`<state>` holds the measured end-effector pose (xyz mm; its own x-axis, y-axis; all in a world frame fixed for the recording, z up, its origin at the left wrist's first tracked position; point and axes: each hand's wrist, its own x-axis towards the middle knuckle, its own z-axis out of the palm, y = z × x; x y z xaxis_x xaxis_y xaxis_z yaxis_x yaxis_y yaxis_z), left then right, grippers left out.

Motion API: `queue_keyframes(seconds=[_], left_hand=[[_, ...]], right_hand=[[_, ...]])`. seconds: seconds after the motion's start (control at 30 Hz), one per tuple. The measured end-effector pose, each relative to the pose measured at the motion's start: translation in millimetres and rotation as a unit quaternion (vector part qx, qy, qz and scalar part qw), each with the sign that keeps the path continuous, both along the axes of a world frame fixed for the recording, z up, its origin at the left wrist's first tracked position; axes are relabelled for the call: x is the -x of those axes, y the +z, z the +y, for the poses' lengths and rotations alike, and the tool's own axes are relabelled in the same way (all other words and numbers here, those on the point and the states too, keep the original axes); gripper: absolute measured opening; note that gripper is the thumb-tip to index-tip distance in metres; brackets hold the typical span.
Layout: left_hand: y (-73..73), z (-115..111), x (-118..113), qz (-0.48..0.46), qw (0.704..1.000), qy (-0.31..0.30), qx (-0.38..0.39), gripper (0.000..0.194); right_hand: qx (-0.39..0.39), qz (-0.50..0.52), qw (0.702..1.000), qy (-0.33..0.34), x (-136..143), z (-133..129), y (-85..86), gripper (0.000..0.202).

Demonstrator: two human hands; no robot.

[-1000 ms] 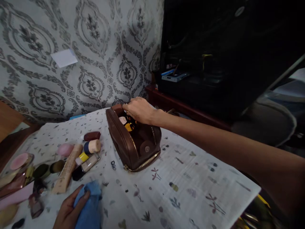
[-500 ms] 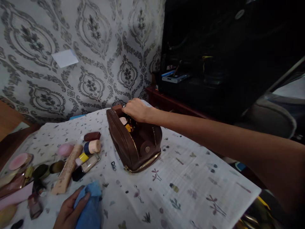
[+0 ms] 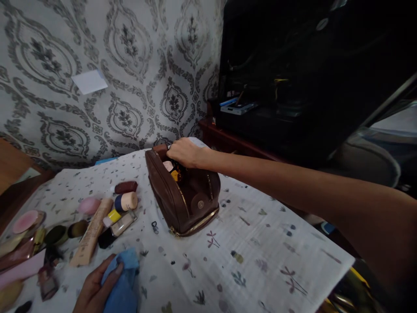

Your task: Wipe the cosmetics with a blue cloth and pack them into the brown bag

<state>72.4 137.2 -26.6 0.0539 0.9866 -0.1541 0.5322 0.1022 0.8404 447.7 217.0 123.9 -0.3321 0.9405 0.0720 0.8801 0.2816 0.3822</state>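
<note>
A brown cosmetic bag (image 3: 166, 198) stands unzipped on the patterned cloth, its mouth wide. My right hand (image 3: 185, 152) reaches over its far end with the fingers curled down; the fingertips and whatever they grip are hidden. Just below that hand, a gold-and-dark shiny item (image 3: 176, 173) and something pale pink show inside the bag. My left hand (image 3: 97, 282), low in the view, is closed on a blue cloth (image 3: 122, 278), pinching it between thumb and fingers. Nearest that hand lie a beige tube (image 3: 93, 230) and a foundation bottle (image 3: 122, 224) with a black cap.
Several cosmetics lie at the left, among them a pink sponge (image 3: 89, 205), a navy-and-beige jar (image 3: 126, 201), a dark red tube (image 3: 126, 187) and a small bottle (image 3: 48, 281). A large black screen (image 3: 293, 65) stands behind at the right. White patterned fabric (image 3: 260, 252) covers the table.
My right hand has stayed at the bag's far end, with only a slight shift. My left hand still grips the blue cloth. The view has moved very slightly.
</note>
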Motion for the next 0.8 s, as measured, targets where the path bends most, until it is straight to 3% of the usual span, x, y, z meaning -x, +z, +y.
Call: queue_keyframes(seconds=[0.23,0.6,0.8], left_hand=[[8.2,-2.3,-6.7,-0.020,0.996,-0.019,0.089,0.070],[-0.4,2.0,2.0,0.013,0.997,-0.007,0.080,0.081],[3.8,-3.4,-0.4,0.010,0.998,-0.019,0.064,0.070]], right_hand=[[0.009,0.007,1.000,0.005,4.1,-2.1,2.7,0.024],[-0.005,0.027,1.000,0.014,-4.6,5.5,-8.6,0.026],[0.017,0.082,0.996,-0.006,-9.3,-0.3,8.5,0.024]])
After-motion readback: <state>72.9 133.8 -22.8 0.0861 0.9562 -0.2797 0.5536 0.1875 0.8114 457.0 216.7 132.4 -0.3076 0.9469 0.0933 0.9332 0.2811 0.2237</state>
